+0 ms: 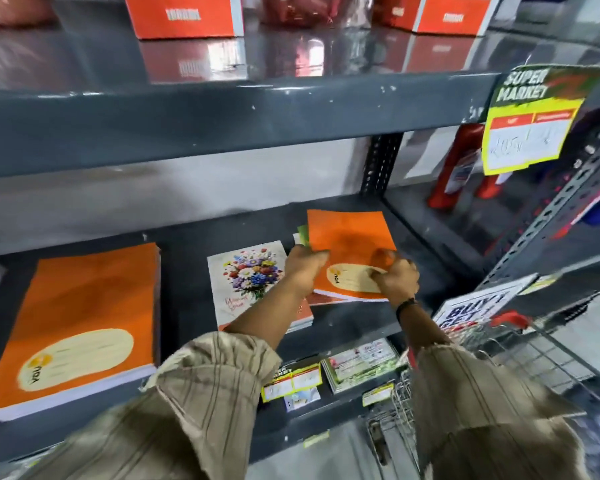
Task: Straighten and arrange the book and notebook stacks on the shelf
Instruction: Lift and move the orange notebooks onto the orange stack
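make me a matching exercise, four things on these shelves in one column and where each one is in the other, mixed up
Things:
1. orange notebook stack
2. flower-cover book
3. orange notebook with a cream label
4. orange boxes

Places:
A. top shelf
B. held by both hands, left hand and right hand
C. far left of the middle shelf
D. just left of the hands

Pairs: 1-C, 2-D, 3-B, 4-A

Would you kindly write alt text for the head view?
Both hands, left hand and right hand, grip an orange notebook over a small pile on a grey shelf. A flowered notebook lies beside it, and a tall orange stack sits further left.
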{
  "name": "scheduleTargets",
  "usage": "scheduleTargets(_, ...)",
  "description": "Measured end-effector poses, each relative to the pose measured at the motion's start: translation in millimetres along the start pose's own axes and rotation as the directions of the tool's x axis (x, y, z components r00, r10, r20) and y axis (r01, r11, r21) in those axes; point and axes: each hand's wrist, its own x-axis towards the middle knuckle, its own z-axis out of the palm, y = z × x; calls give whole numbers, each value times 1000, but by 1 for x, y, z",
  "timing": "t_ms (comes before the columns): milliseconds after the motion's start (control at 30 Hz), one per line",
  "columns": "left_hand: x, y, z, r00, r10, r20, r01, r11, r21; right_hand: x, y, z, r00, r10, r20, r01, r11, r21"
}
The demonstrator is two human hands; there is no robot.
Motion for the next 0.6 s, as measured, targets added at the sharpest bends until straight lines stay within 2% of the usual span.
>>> scheduleTargets(67, 1, 10, 2, 998, -48, 37, 52, 993, -108, 1, -6, -3, 999, 24, -38, -24, 1000, 12)
scheduleTargets(200, -1, 20, -11, 999, -12, 40, 15, 997, -75, -4, -19, -1, 997, 26, -76, -11, 982, 191)
scheduleTargets(333, -12, 14, -79, 993, 112, 37, -110, 993, -35, -34, -58, 19, 991, -115, -61, 130, 913, 387)
scheduleTargets(500, -48, -2, -194, 957, 206, -202, -202, 979, 40, -111, -128, 75, 966, -249, 69, 150, 758, 635)
scheduleTargets(600, -64, -23, -260, 900, 216, -379, -156, 971, 182, -160, -158, 105, 928, -341, 151, 163, 735, 658)
